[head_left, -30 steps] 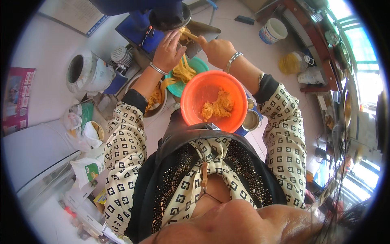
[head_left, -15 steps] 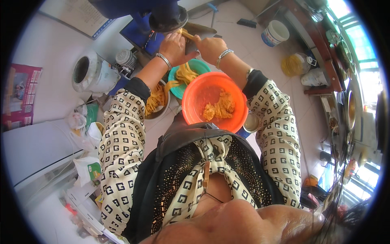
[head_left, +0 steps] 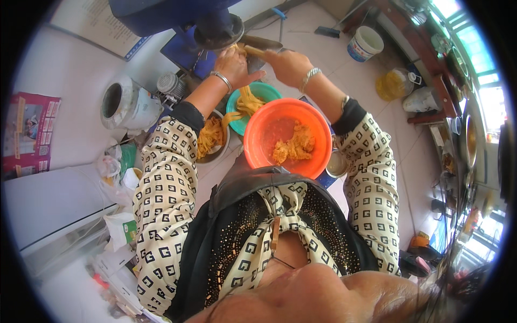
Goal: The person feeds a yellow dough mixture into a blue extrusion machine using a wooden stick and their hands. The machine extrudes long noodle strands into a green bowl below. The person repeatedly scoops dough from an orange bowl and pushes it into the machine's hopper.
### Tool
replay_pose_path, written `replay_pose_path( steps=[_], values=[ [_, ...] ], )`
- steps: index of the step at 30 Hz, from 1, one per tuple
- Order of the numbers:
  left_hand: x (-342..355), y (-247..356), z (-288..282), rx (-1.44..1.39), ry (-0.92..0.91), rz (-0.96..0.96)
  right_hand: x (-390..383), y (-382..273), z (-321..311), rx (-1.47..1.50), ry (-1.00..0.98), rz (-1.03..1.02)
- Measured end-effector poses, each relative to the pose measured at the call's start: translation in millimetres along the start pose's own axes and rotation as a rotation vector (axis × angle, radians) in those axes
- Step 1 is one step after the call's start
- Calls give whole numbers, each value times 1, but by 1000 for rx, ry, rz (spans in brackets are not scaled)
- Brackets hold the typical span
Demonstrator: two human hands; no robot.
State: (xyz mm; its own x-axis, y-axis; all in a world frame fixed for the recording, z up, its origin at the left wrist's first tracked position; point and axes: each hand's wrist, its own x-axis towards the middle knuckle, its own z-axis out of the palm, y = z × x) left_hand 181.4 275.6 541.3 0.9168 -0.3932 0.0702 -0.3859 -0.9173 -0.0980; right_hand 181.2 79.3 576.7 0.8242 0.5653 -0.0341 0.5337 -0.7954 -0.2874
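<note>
My left hand [head_left: 232, 65] is raised under the dark round mouth [head_left: 218, 35] of a blue machine [head_left: 156, 19]. Its thumb is stretched out to the side, and its fingers reach up beside a bit of yellow dough. My right hand [head_left: 291, 65] grips a wooden stick [head_left: 254, 51], whose other end lies near the left fingertips. Below the hands, yellow noodle strips [head_left: 249, 102] drape into a green basin [head_left: 266, 91]. More noodles [head_left: 209, 137] fill a metal bowl [head_left: 219, 153] to its left. An orange basin [head_left: 258, 116] in front of me holds crumbly yellow dough [head_left: 295, 145].
A white drum-shaped container [head_left: 129, 105] and a motor [head_left: 169, 83] stand at the left. To the right are a white bucket [head_left: 366, 44], a jug of yellow liquid [head_left: 392, 84] and a dark red table [head_left: 444, 97]. A brush [head_left: 327, 32] lies at the back.
My right hand has shifted slightly right and its fingers look straighter along the stick. My left hand stays at the machine's mouth. The whole view has shifted a little.
</note>
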Motion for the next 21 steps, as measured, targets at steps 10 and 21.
replay_pose_path(
  steps=[10,21],
  values=[
    [-26,-7,23,-50,333,48,2,-17,12,-126,-35,-48],
    [-12,-5,12,-99,162,88,12,-19,17,-192,-49,-28]
  ],
)
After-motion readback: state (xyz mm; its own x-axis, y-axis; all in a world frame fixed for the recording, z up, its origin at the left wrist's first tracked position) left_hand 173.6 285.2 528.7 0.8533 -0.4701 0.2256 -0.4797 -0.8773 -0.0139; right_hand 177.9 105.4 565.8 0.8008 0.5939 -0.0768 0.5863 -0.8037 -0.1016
